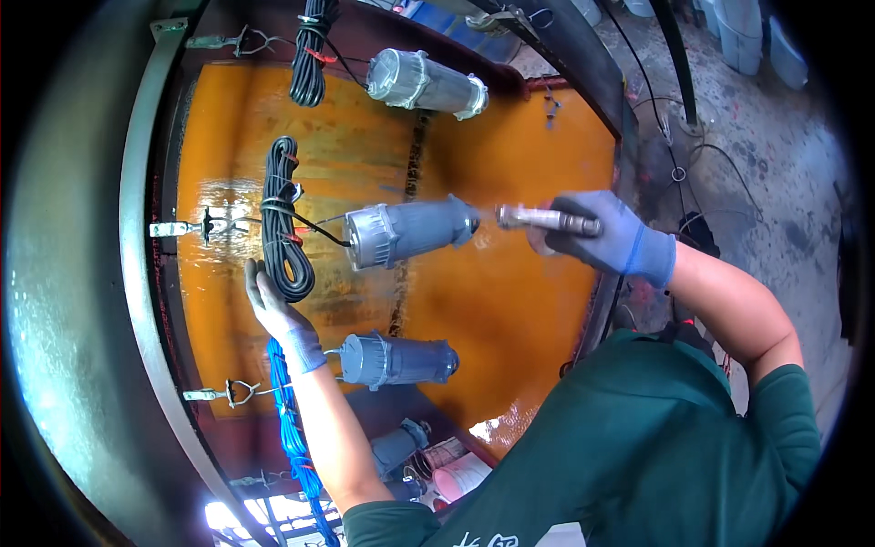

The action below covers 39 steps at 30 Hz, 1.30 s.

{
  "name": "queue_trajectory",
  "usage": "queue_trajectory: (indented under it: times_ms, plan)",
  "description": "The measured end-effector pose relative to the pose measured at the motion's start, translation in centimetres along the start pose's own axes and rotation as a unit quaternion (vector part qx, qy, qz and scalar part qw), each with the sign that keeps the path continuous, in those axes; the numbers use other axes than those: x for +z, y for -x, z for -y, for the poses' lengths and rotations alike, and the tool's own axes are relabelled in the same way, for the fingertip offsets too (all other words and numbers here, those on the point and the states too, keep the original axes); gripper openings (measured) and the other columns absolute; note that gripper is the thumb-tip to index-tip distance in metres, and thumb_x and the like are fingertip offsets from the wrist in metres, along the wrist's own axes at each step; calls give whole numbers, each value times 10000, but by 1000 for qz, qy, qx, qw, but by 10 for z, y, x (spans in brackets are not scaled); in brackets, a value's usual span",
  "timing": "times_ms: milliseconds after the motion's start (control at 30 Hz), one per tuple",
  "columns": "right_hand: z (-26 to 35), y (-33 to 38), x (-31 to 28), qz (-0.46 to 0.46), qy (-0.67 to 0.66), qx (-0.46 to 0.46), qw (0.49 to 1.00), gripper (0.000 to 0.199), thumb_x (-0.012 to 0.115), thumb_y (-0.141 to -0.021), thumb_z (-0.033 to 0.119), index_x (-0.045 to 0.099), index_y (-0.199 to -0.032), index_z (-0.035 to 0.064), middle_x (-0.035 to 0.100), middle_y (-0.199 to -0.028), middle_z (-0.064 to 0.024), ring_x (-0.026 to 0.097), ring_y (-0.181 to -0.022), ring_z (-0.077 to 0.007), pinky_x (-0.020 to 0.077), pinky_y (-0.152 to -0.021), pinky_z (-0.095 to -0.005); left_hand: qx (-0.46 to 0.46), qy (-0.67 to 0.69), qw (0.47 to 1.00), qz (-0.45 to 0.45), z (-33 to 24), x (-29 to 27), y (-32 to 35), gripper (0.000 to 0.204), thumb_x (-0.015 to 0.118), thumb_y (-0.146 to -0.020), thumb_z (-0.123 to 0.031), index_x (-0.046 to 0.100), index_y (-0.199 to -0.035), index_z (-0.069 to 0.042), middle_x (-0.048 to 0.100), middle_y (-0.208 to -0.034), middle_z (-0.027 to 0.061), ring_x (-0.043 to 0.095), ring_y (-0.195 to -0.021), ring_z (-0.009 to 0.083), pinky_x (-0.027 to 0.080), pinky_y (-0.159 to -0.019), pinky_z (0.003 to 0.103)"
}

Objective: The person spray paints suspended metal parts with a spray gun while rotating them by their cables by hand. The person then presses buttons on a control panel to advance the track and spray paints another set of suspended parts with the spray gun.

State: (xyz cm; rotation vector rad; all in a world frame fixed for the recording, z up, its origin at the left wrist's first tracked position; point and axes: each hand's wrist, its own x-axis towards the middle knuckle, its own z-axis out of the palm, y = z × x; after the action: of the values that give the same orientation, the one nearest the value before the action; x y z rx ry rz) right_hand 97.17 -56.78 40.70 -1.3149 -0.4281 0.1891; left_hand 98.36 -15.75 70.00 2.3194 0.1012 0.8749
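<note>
My right hand [602, 232], in a grey-blue glove, is closed around a metal spray gun [547, 220]. The gun's nozzle points left at the end of a grey cylindrical pump [415, 232], a short gap away; a faint haze hangs there. That middle pump is suspended sideways, and a black cable runs from its capped end to a tied black cable coil [287, 219]. My gloved left hand [281, 314] is at the coil's lower end, fingers stretched out along its left side, seemingly touching it without gripping. A metal hook [187, 228] is left of the coil.
Above hangs another grey pump [424, 84] with its black cable coil [310, 55]; below is a third pump [396, 360] near a blue cable bundle [293, 438]. A curved metal rail [137, 182] carries the hooks. Behind is an orange-coated wet panel [519, 319]. Hoses cross the concrete floor [756, 164].
</note>
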Motion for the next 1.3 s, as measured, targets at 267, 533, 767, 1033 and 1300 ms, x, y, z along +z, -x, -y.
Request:
queue_trajectory:
  times_ms: [267, 533, 767, 1033, 1300]
  plan:
    - [18, -2, -1, 222, 110, 43, 968, 252, 780, -928, 289, 713, -1053, 82, 741, -876, -155, 740, -859, -360, 567, -817, -471, 21, -63, 997, 40, -1, 6, 13, 471, 627, -1050, -60, 541, -1497, 57, 594, -1491, 198, 594, -1332, 272, 479, -1153, 401]
    - [21, -10, 3, 27, 27, 85, 996, 276, 768, -934, 303, 688, -1056, 68, 729, -854, -165, 733, -865, -373, 564, -810, -475, 15, -70, 997, 32, 21, -16, 12, 493, 563, -1013, 50, 549, -1505, 49, 589, -1502, 169, 602, -1310, 233, 500, -1108, 345]
    - [3, -10, 12, -24, 34, 39, 998, 266, 782, -928, 298, 663, -1004, 73, 720, -852, -171, 716, -810, -385, 553, -735, -475, 7, -115, 993, 14, 35, -29, 9, 479, 560, -978, 61, 593, -1456, 44, 622, -1449, 172, 609, -1286, 237, 484, -1107, 349]
    - [-5, -4, 15, 2, 34, 57, 998, 213, 778, -921, 257, 666, -976, 85, 709, -820, -156, 724, -772, -344, 558, -716, -446, 75, -217, 973, 2, 48, -41, 3, 412, 592, -953, 41, 632, -1363, 55, 665, -1372, 187, 597, -1308, 282, 406, -1180, 402]
    - [-17, 9, 15, 46, 106, -39, 993, 204, 773, -936, 273, 673, -973, 99, 712, -839, -168, 716, -766, -358, 554, -703, -451, 85, -216, 973, -11, 60, -47, -1, 388, 615, -952, 45, 629, -1340, 46, 670, -1318, 174, 623, -1225, 267, 440, -1136, 391]
